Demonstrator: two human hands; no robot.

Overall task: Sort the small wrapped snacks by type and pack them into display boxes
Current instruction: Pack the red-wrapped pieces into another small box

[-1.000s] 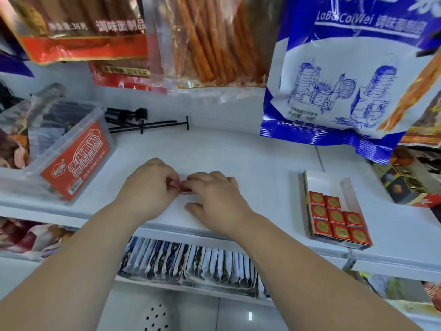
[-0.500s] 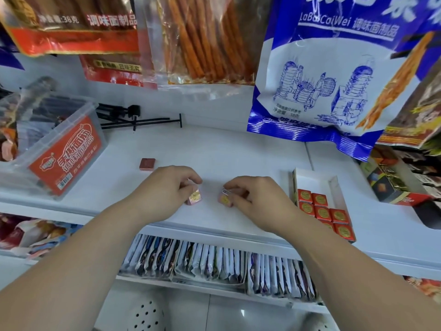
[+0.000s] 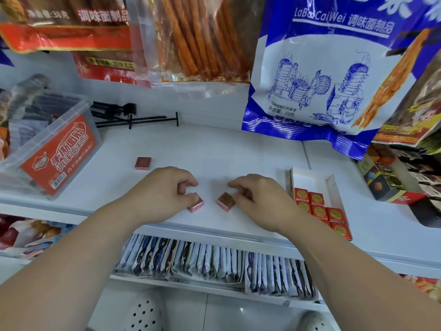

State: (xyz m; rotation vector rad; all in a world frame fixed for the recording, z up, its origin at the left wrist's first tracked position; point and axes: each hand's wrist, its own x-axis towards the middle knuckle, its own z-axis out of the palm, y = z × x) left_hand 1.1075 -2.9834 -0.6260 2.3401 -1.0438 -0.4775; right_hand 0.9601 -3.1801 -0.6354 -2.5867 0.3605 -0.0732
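Pink foil shows under the left hand (image 3: 164, 191): its thumb and forefinger pinch one small wrapped cube (image 3: 196, 205) against the white shelf (image 3: 214, 151). Just beside it at three o'clock, the right hand (image 3: 260, 199) pinches a second cube (image 3: 225, 201), browner on top, with curled fingertips. A third cube (image 3: 143, 163) lies loose at eleven o'clock from the left hand, well apart. At three o'clock from the right hand, a white display box (image 3: 310, 175) holds at least seven red-and-gold cubes (image 3: 318, 210), its far half bare. One clear tub (image 3: 47, 149) with a red label sits at nine o'clock.
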